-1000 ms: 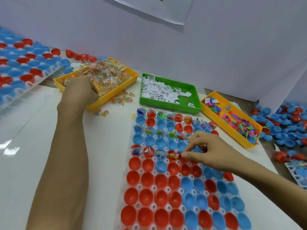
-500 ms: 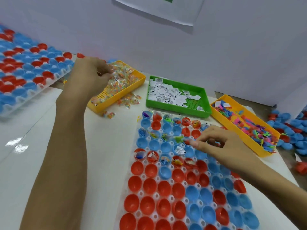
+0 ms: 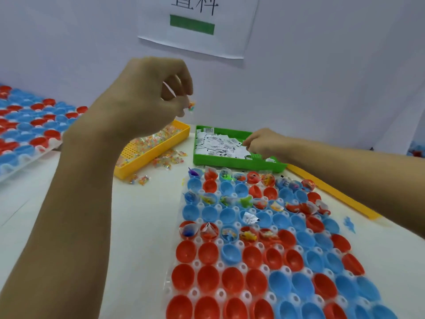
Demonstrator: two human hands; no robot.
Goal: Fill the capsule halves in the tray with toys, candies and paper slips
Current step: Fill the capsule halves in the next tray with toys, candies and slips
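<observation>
white tabletop [image 3: 87, 226] against a pale wall with a printed paper sign [image 3: 197, 26]. bins line the far edge, within reach of both arms, so each hand can feed from its own bin.

left hand [image 3: 147, 97] raised above the yellow plastic bin of clear-wrapped candies [image 3: 161, 143], fingers curled, pinching a small wrapped candy [image 3: 191, 106] at the fingertips; held high, likely for carrying across to the tray. loose candies lie spilled beside that bin.

right hand [image 3: 264, 143] down in the green plastic bin of white paper slips [image 3: 220, 146], fingers bent into the pile; cannot tell whether a slip is gripped yet.

clear plastic tray of red and blue capsule halves [image 3: 264, 249] sits nearest the person. far rows and one middle row hold toys, candy and slips; near rows are bare cups, so filling seems to run far to near, perhaps a third done.
</observation>
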